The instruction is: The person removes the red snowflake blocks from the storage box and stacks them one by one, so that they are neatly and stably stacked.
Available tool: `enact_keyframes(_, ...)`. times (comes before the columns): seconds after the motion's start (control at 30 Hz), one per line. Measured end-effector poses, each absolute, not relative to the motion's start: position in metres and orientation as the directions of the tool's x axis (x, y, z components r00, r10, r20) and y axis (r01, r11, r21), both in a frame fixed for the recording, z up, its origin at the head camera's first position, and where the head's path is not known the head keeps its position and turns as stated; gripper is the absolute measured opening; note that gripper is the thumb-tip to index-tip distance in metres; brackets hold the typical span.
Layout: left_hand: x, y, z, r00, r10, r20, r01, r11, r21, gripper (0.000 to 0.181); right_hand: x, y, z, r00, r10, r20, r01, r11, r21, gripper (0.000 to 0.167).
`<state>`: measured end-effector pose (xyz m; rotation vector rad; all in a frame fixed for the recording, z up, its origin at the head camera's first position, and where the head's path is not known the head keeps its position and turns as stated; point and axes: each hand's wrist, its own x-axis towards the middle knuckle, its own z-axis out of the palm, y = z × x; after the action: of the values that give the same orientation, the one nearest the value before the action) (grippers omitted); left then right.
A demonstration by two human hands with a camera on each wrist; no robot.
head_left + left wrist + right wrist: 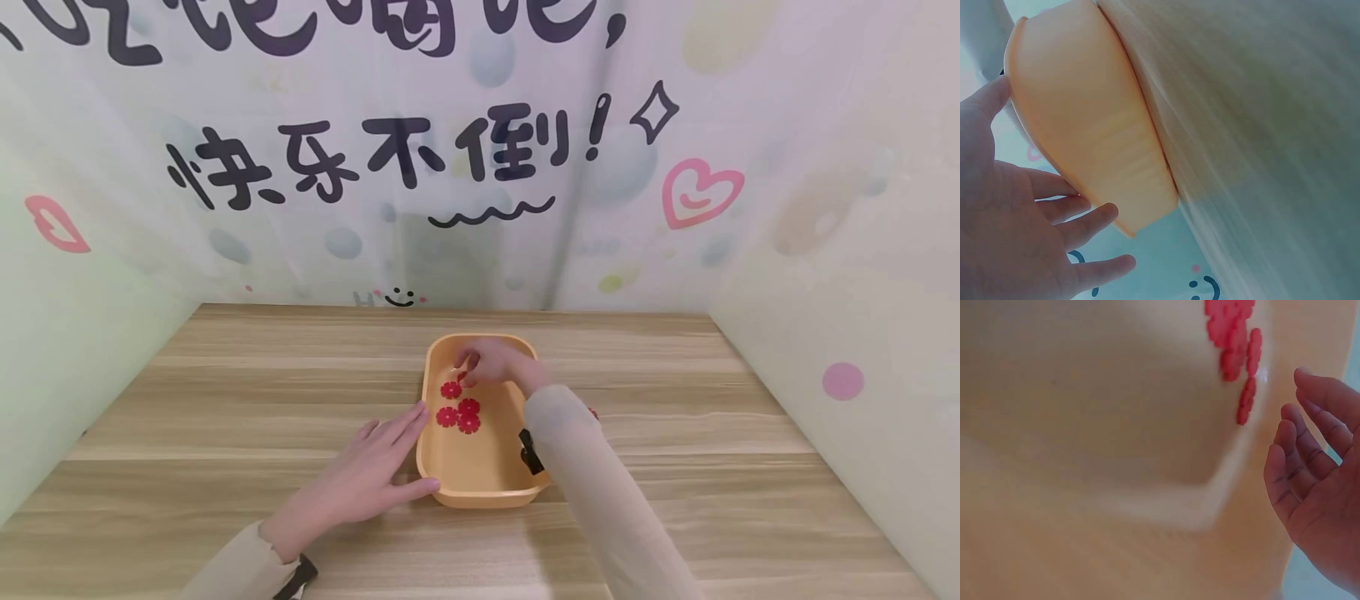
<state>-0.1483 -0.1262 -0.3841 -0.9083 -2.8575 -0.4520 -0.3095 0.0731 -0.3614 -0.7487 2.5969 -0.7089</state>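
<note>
A pale orange plastic tub (480,471) stands on the wooden table, with several red flower-shaped pieces (468,423) lying in it. My left hand (367,467) rests against the tub's left rim with fingers and thumb extended; the left wrist view shows it beside the tub's outer wall (1091,106). Inside the far end, my right hand (495,364) hovers near the red pieces. From the right wrist, its fingers (1285,469) look loosely bent, with nothing between them, apart from the red pieces (1246,401). In the head view one piece is partly hidden behind those fingers.
Another red item (593,412) peeks out past the right sleeve (600,483) on the table (712,500), mostly hidden. A printed curtain (465,258) hangs behind the table, with pale side walls (847,275) left and right.
</note>
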Motion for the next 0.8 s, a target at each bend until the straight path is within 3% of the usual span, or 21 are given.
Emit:
enact_keyframes(0.3, -0.148, -0.125, -0.384, -0.822, 0.540, 0.178, 0.569, 0.783, 0.252, 0.084, -0.311, 0.080, -0.376, -0.874, -0.470, -0.127, -0.331, 0.765, -0.553, 0.026)
enact_keyframes(0.63, -0.148, -0.126, -0.383, -0.826, 0.538, 0.170, 0.564, 0.782, 0.267, 0.084, -0.304, 0.077, -0.381, -0.888, -0.414, -0.202, -0.228, 0.775, -0.590, 0.027)
enact_keyframes(0.8, -0.148, -0.126, -0.384, -0.826, 0.537, 0.171, 0.564, 0.780, 0.271, 0.084, -0.302, 0.076, -0.381, -0.889, -0.416, -0.189, -0.246, 0.785, -0.569, 0.025)
